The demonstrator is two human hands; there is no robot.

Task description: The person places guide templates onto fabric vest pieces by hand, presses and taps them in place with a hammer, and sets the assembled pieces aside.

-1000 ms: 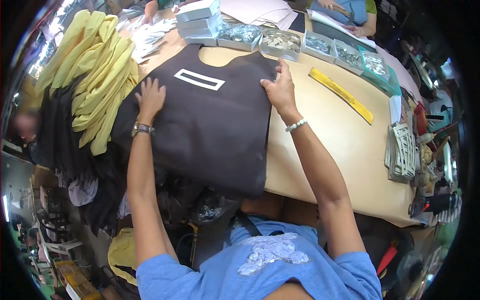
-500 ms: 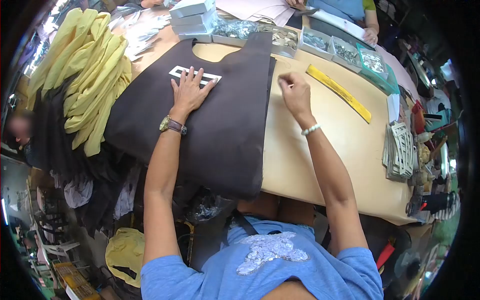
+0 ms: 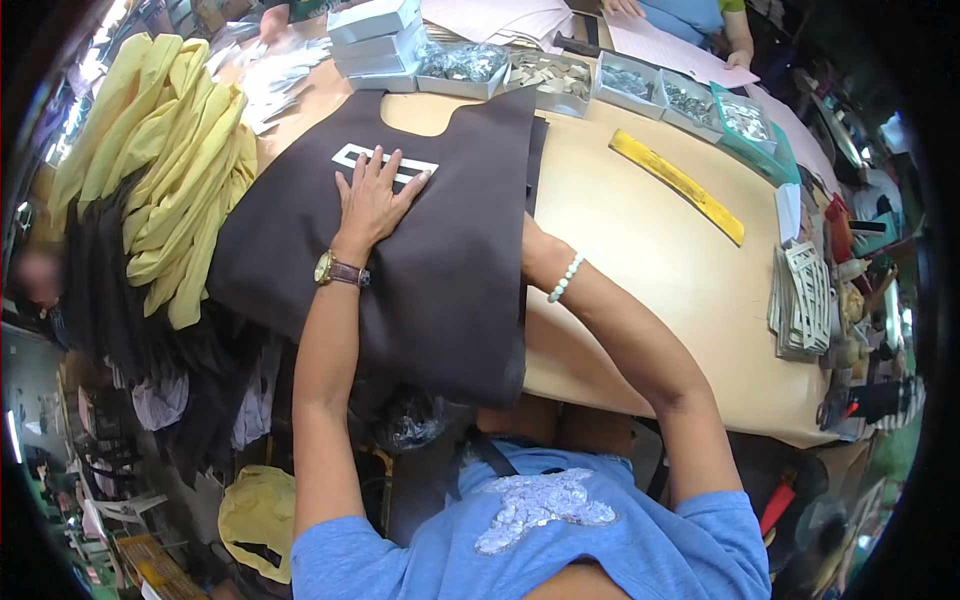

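Observation:
A dark brown garment piece point(image 3: 450, 260) with a scooped neckline lies over the table's left half and hangs past its front edge. My left hand point(image 3: 374, 205) presses flat on it, fingers spread, over a white cut-out template point(image 3: 413, 169) near the neckline. At the garment's right edge, my right hand point(image 3: 540, 250) reaches underneath the cloth, so its fingers are hidden. That edge of the cloth is slightly raised around the hand.
Yellow and black cloth pieces point(image 3: 180, 190) hang in a heap at the left. A yellow ruler point(image 3: 678, 188) lies on the table point(image 3: 640, 300). Boxes of small parts point(image 3: 550, 80) line the back. White templates point(image 3: 800, 300) are stacked at right. A co-worker's hand point(image 3: 740, 58) is across the table.
My right hand has come down and left from above the bare tabletop and gone under the garment's right edge. My left hand stays on the template. Across the table, the co-worker's pink sheet has shifted.

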